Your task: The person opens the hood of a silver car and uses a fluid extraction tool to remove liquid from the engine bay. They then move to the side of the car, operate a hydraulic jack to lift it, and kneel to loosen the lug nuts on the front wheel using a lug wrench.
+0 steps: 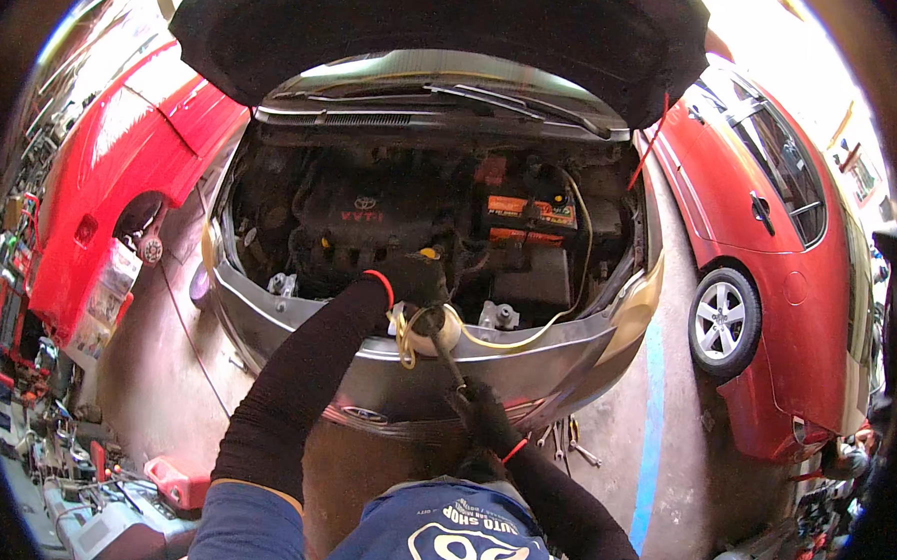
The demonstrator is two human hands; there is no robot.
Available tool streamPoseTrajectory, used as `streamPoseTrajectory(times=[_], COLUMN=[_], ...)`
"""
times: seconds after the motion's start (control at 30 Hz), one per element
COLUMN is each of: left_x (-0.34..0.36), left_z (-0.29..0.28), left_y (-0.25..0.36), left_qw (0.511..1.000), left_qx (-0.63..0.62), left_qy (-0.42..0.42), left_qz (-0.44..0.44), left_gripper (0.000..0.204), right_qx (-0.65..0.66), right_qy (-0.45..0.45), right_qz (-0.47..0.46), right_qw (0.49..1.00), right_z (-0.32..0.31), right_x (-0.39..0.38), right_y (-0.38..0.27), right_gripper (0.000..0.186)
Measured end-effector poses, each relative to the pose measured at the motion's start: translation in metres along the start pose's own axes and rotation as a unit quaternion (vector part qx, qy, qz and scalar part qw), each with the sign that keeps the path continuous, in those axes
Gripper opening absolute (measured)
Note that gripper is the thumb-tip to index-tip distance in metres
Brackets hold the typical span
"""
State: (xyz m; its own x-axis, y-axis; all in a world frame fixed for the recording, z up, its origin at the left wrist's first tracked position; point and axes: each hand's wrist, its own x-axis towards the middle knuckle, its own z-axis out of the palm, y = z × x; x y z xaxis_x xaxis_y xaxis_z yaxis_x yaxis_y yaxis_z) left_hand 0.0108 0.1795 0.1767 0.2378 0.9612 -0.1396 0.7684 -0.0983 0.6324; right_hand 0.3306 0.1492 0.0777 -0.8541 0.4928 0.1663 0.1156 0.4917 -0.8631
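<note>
A grey car's engine bay is in front of me, its front panel nearest. My left hand, in a dark glove with a red cuff, is at the middle of that front edge, fingers curled down; what they grip is hidden. Gloved too, my right hand is closed round the lower end of a long slim tool, whose kind I cannot tell. The tool slants up to the left hand. Beside its upper end is a pale round object. A cream cable loops there and runs right, toward the battery.
The raised hood hangs over the bay, with the black engine cover below. Red cars stand on the left and right. Several wrenches lie on the floor near my right arm. A red container is at lower left.
</note>
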Motion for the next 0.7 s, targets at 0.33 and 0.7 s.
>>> streamPoseTrajectory(times=[0.33,0.7], left_x=[-0.019,-0.048], left_z=[-0.025,-0.181], left_y=[0.074,0.1], left_qw=[0.974,0.933], left_qx=[0.152,0.306], left_qy=[0.084,0.17], left_qz=[-0.146,0.089], left_gripper=[0.046,0.023], right_qx=[-0.064,-0.359], right_qy=[0.005,0.031], right_qz=[-0.014,-0.259], right_qw=[0.998,0.896], right_z=[-0.063,-0.099], right_x=[0.016,0.088], right_y=[-0.057,-0.118], right_gripper=[0.026,0.019])
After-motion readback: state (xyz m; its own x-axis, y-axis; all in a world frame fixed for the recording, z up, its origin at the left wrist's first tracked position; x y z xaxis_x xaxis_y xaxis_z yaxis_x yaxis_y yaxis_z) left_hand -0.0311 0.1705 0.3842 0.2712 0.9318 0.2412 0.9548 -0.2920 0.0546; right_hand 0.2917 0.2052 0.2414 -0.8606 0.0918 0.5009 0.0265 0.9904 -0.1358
